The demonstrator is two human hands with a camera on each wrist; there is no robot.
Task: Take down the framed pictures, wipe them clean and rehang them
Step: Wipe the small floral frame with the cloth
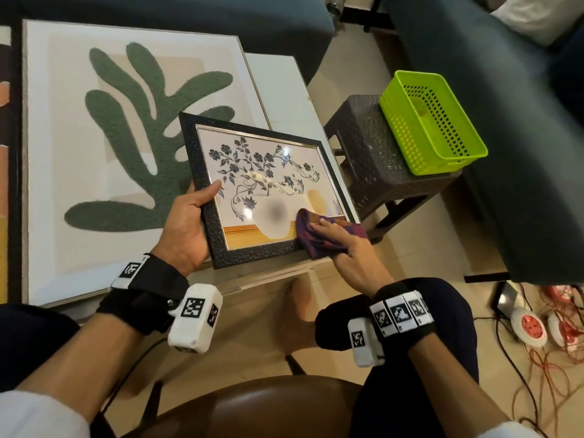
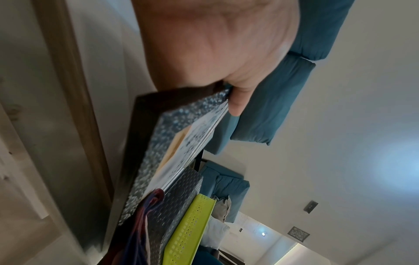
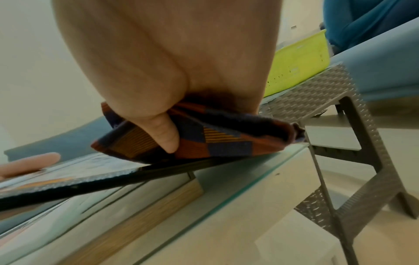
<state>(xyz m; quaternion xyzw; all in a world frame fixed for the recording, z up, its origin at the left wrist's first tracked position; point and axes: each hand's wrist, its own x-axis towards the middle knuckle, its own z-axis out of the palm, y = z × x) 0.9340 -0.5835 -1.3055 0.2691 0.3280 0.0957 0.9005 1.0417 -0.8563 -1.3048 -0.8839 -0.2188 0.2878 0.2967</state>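
A small black-framed picture [image 1: 268,172] of blue flowers in a vase is tilted above the table's near edge. My left hand [image 1: 189,222] grips its left side, thumb on the front of the frame [image 2: 172,136], fingers behind. My right hand [image 1: 344,248] holds a folded purple and orange checked cloth [image 1: 319,235] and presses it on the picture's lower right corner. In the right wrist view the thumb pins the cloth [image 3: 222,139] against the black frame edge [image 3: 113,182]. A large white-framed picture [image 1: 126,153] of a green leaf shape lies flat on the table.
The glass-topped table [image 1: 284,90] carries the large picture. To its right a dark woven stool [image 1: 379,172] holds a lime green basket [image 1: 429,121]. Blue sofas [image 1: 505,137] stand behind and to the right. Cables and round sockets [image 1: 531,327] lie on the floor at right.
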